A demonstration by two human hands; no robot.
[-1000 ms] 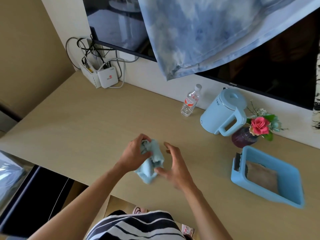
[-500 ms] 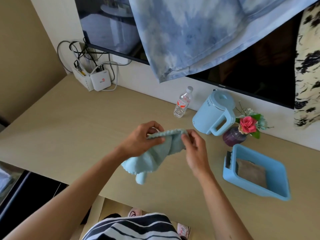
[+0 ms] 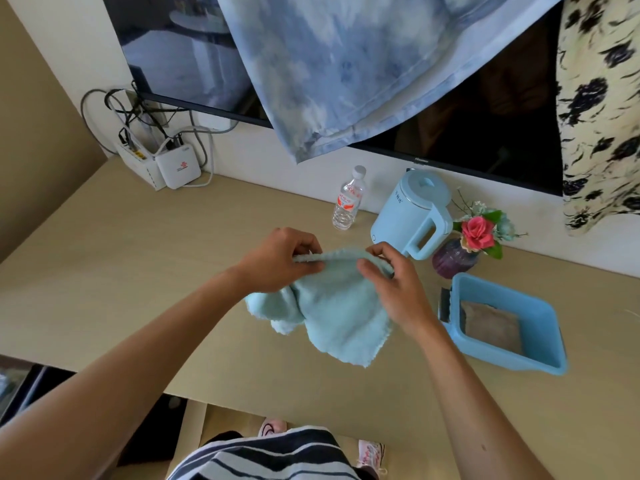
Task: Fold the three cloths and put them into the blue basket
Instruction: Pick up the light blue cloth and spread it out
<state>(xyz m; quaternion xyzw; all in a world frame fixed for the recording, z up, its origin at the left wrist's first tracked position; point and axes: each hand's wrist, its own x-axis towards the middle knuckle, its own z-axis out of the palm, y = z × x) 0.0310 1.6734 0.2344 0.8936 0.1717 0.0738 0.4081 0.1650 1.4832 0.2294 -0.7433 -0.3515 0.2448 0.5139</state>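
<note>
Now you are pinching the top hem of the cloth (image 3: 332, 317) with your left hand (image 3: 280, 259) and right hand (image 3: 394, 289), each clamped on it, likely so it is hanging open above the counter (image 3: 138, 271) and showing its corners for folding. The basket (image 3: 519, 362) is sitting near your right, holding a brown cloth (image 3: 491, 327).

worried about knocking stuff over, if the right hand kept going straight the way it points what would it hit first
Probably the water bottle, beyond the right hand in line with its forearm; the blue kettle sits just right of that line. Depth is unclear: the hand holds the light blue cloth aloft.
</note>
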